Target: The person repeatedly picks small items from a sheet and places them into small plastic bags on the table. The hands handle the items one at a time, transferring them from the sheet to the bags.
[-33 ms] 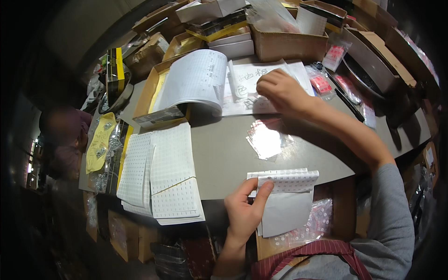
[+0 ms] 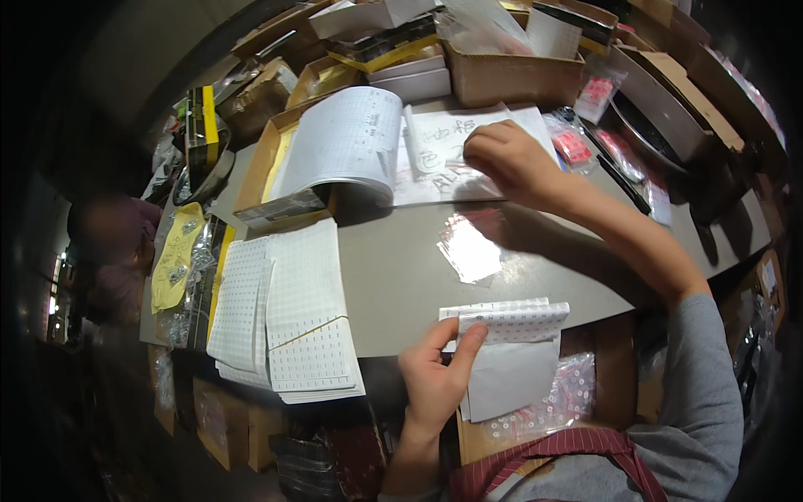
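Between thumb and fingers, my left hand (image 2: pixel 439 372) pinches some folded sheets of printed labels (image 2: pixel 519 318), their plain backing hanging down at the table's front edge. Over a white sheet with large handwriting (image 2: pixel 435 180) is my right hand (image 2: pixel 514 159). Its fingers are curled together, and whatever they may hold is hidden. A small fan of shiny clear bags (image 2: pixel 473 248) lies on the table between both hands, catching glare. To the left are stacks of printed label sheets (image 2: pixel 305 305), one with a rubber band around it.
Curled printed papers (image 2: pixel 347 138) rest in a shallow cardboard box (image 2: pixel 251 197). Cardboard boxes (image 2: pixel 510 79) line the back. At right lie red-and-white packets (image 2: pixel 573 146) and a black pen-like tool (image 2: pixel 623 184). A bag of small round pieces (image 2: pixel 560 402) sits below the table edge. Another person (image 2: pixel 113 243) is at far left.
My right hand has shifted slightly right over the handwritten sheet, showing a little more writing. The left hand keeps its pinch on the label sheets. The whole view has moved slightly.
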The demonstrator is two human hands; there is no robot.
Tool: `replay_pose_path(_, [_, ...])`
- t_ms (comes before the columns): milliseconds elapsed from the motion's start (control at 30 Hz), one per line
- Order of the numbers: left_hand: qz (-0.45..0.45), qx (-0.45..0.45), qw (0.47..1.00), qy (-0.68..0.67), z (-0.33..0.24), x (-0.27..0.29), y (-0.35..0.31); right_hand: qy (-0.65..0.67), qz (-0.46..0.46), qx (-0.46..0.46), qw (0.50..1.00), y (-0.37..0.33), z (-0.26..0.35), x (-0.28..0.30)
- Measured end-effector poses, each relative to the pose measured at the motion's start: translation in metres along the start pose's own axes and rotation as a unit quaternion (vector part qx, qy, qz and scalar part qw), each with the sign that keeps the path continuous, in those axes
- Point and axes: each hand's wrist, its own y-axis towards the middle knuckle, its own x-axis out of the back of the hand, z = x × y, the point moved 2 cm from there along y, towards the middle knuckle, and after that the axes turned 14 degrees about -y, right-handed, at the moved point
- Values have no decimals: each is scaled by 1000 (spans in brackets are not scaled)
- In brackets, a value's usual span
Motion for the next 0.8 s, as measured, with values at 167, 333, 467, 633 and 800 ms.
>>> replay_pose_path(167, [44,-37,997,-47,10,9,-6,497,363,-289,733,-51,22,80])
replay_pose_path(333, [79,-68,995,1,5,-1,-9,116,390,-264,875,-94,27,113])
replay_pose_path(467, [78,-124,988,44,5,-23,-14,-72,179,-142,971,-109,60,129])
replay_pose_path(633, [86,-138,982,94,-2,-47,-20,191,120,-69,972,-119,117,123])
replay_pose_path(800, [99,-161,978,94,-3,-56,-23,156,112,-86,978,-128,120,122])
